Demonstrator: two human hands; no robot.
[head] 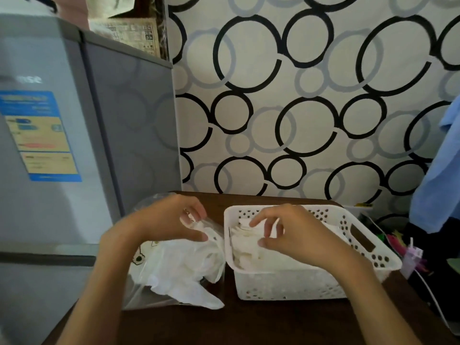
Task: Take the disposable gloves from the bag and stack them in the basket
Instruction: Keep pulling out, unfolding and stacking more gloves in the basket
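Note:
A clear plastic bag (159,292) full of white translucent disposable gloves (179,270) lies on the dark wooden table, left of a white perforated basket (293,282). Several gloves (249,250) lie stacked inside the basket's left half. My left hand (169,220) is over the bag's top and pinches a glove at the bag's mouth between thumb and fingers. My right hand (286,232) hovers inside the basket above the stack, fingers curled, fingertips touching the top glove; whether it grips that glove is unclear.
A grey fridge (62,145) stands close on the left, touching the table's (249,324) left side. A patterned wall is right behind the table. Blue cloth (438,170) hangs at the right, with colourful small items (403,250) beside the basket.

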